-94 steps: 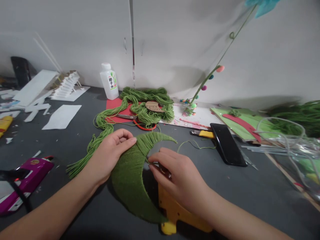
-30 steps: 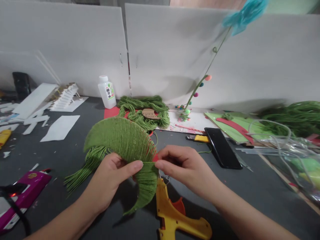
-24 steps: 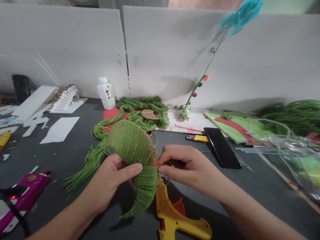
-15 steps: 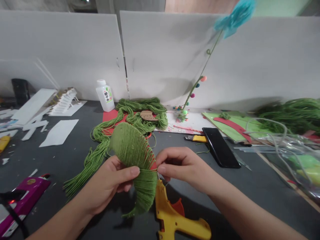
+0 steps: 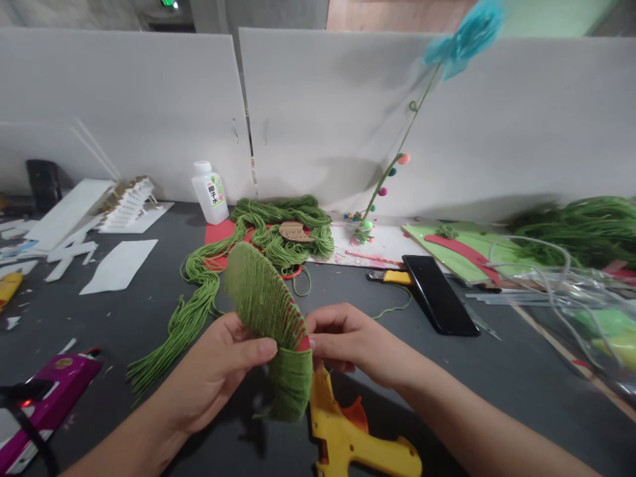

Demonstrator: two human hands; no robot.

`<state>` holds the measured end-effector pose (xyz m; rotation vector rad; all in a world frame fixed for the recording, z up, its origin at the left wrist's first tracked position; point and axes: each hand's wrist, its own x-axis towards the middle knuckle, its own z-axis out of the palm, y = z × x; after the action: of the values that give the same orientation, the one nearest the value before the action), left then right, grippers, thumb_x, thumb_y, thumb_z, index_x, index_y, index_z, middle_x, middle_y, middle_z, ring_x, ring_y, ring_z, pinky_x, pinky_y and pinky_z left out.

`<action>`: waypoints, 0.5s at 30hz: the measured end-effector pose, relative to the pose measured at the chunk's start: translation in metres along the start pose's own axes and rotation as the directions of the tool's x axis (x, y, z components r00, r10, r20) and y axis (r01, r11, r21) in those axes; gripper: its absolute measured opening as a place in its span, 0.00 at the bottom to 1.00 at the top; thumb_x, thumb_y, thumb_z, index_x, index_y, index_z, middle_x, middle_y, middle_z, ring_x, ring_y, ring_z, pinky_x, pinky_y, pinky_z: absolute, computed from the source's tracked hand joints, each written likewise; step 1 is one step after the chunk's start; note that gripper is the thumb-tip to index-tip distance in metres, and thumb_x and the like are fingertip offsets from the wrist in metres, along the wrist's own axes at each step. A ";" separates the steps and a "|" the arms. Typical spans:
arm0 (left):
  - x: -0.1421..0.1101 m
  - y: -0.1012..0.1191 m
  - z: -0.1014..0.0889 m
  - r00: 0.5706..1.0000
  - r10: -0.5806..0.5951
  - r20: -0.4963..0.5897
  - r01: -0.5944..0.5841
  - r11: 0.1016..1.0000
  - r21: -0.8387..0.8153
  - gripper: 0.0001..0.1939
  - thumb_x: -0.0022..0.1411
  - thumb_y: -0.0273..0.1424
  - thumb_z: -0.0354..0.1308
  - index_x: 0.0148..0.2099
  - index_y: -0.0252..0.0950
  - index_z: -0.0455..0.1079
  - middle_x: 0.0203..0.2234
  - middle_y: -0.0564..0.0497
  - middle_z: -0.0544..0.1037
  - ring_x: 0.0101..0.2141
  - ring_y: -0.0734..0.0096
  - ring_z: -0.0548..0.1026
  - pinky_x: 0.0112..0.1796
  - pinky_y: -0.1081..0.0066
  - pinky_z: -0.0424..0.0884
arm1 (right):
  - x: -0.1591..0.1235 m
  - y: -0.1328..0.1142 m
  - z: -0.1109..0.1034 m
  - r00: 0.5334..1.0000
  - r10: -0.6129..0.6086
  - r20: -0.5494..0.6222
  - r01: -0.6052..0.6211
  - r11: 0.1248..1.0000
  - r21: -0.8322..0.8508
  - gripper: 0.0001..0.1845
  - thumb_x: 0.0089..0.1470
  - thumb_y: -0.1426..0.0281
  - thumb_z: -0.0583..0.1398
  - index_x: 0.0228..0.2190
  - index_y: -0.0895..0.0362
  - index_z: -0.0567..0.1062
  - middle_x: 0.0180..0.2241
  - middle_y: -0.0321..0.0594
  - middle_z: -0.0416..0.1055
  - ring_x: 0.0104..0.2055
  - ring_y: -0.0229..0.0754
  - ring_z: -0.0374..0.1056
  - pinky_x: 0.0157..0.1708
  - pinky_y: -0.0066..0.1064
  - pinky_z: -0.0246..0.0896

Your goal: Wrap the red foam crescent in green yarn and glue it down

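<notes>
A crescent-shaped piece wrapped in green yarn is tilted edge-on above the table, with a bit of bare red showing at its right edge. My left hand grips it from the left, thumb on the near face. At the red edge, my right hand is closed in a pinch on the green yarn strand; its fingertips are partly hidden behind the piece. Just below lies a yellow hot glue gun with an orange trigger. A loose skein of green yarn rests behind, its cut ends trailing left.
A white bottle stands behind the skein. Right of my hands lie a yellow utility knife and a black phone. A pom-pom stem with a blue flower leans at the wall. At left are a purple power strip and white paper.
The crescent has been turned from lying broad-side to edge-on. My right hand came to its edge with the strand and has since shifted slightly down. The glue gun shows more fully.
</notes>
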<state>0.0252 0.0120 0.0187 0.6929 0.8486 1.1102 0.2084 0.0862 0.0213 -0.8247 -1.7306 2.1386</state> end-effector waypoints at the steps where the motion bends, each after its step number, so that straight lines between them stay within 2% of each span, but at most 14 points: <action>1: 0.000 -0.001 0.000 1.000 0.004 0.006 -0.004 1.000 -0.009 0.13 0.48 0.30 0.67 0.39 0.37 0.77 0.31 0.50 0.80 0.33 0.68 0.75 0.37 0.71 0.70 | 0.000 0.000 0.000 1.000 0.005 0.004 -0.005 1.000 -0.017 0.15 0.50 0.60 0.62 0.27 0.61 0.74 0.19 0.29 0.64 0.16 0.26 0.44 0.15 0.22 0.36; 3: 0.000 -0.002 -0.001 1.000 0.014 0.009 -0.014 1.000 -0.019 0.12 0.49 0.29 0.66 0.39 0.37 0.77 0.31 0.49 0.80 0.35 0.66 0.76 0.40 0.68 0.70 | 0.001 0.001 0.001 1.000 0.002 0.018 -0.001 1.000 -0.026 0.15 0.49 0.60 0.62 0.26 0.61 0.74 0.20 0.30 0.64 0.17 0.26 0.46 0.16 0.22 0.39; 7: 0.002 -0.004 0.000 1.000 0.008 -0.021 -0.008 1.000 -0.018 0.11 0.50 0.27 0.66 0.39 0.38 0.77 0.32 0.49 0.81 0.37 0.65 0.76 0.42 0.67 0.70 | 0.003 0.002 0.004 0.999 -0.046 0.016 0.046 0.999 -0.018 0.15 0.44 0.61 0.65 0.24 0.61 0.73 0.22 0.32 0.63 0.25 0.32 0.58 0.26 0.24 0.53; 12: 0.001 -0.004 0.000 1.000 0.002 0.008 -0.002 0.999 -0.036 0.12 0.50 0.27 0.66 0.40 0.37 0.77 0.33 0.49 0.81 0.38 0.64 0.77 0.43 0.67 0.70 | 0.004 0.004 0.004 0.998 -0.064 0.020 0.066 0.994 -0.086 0.13 0.48 0.62 0.63 0.23 0.60 0.73 0.21 0.31 0.62 0.26 0.33 0.57 0.29 0.27 0.54; 15: 0.002 -0.004 -0.001 1.000 0.001 0.000 -0.001 0.999 -0.039 0.12 0.50 0.26 0.65 0.40 0.38 0.77 0.34 0.48 0.81 0.39 0.63 0.77 0.43 0.67 0.70 | 0.004 0.003 0.002 0.998 -0.063 0.003 0.063 0.978 -0.201 0.14 0.52 0.62 0.60 0.24 0.60 0.74 0.21 0.32 0.62 0.25 0.33 0.57 0.27 0.26 0.54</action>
<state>0.0267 0.0129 0.0145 0.6611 0.8243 1.1244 0.2042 0.0856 0.0176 -0.8109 -1.9674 1.9437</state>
